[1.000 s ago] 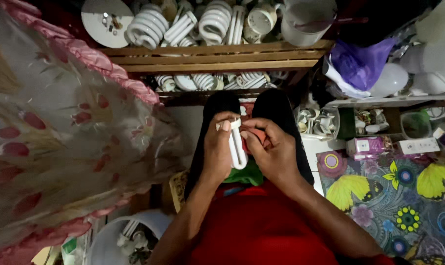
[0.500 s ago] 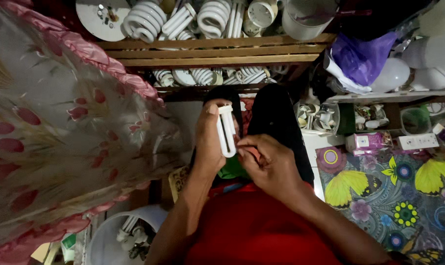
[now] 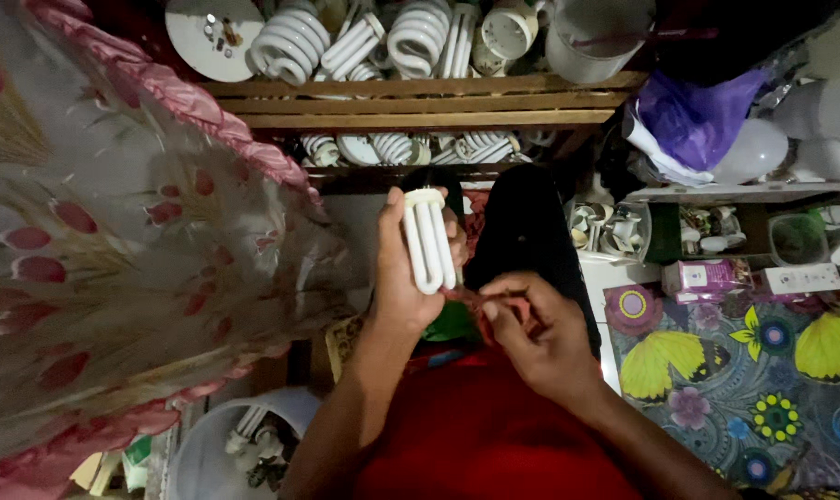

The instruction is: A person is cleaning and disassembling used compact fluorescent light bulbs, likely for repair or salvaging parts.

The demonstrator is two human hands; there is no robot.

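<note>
Beyond the fingers [image 3: 411,231], a wooden shelf [image 3: 420,102] is carrying white spiral lamps [image 3: 290,42], tube lamps [image 3: 360,42], a round white plate [image 3: 212,32] and a pale bucket [image 3: 591,42]. A lower shelf [image 3: 411,174] under it is holding more spiral lamps [image 3: 392,148]. Right of the fingers, a flower-patterned cloth [image 3: 744,389] is bearing a small pink box [image 3: 707,276] and a white box [image 3: 802,278].

We've got our left hand [image 3: 403,278] wrapped around a white tube lamp [image 3: 428,239], held upright. Our right hand [image 3: 536,329] sits just below it, fingers pinched on something thin and reddish we can't make out. Wooden shelf [image 3: 420,100] up top is stuffed with spiral bulbs [image 3: 290,42]; floral cloth [image 3: 753,370] at the right.
</note>
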